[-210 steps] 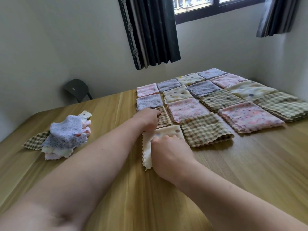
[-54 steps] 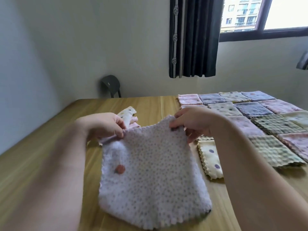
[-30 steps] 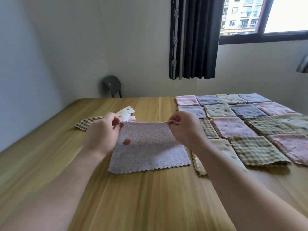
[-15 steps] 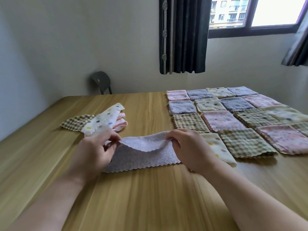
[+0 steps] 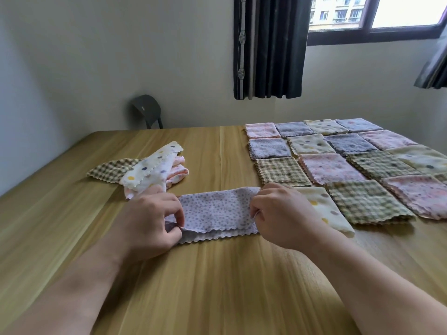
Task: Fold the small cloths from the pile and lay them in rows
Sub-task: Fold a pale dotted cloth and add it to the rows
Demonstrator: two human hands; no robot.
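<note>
Left hand (image 5: pixel 154 220), right hand (image 5: pixel 278 213) pinch folded lilac cloth (image 5: pixel 216 211) ends.

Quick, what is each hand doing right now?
Left hand: closed, pinching the left end of the purple dotted cloth.
Right hand: closed, pinching the same cloth's right end.

folded cloths (image 5: pixel 331 168) in rows: 16, four by four;
per pattern: 4 pink; 4 grey-lilac; 4 cream dotted; 4 check;
pile (image 5: pixel 150 165): at least 3 cloths;
lilac cloth (image 5: pixel 217 209), held: 1;
hands: 2, left hand (image 5: pixel 150 221), right hand (image 5: pixel 283 213);
chair (image 5: pixel 146 110): 1; curtains (image 5: pixel 266 44): 2
</note>
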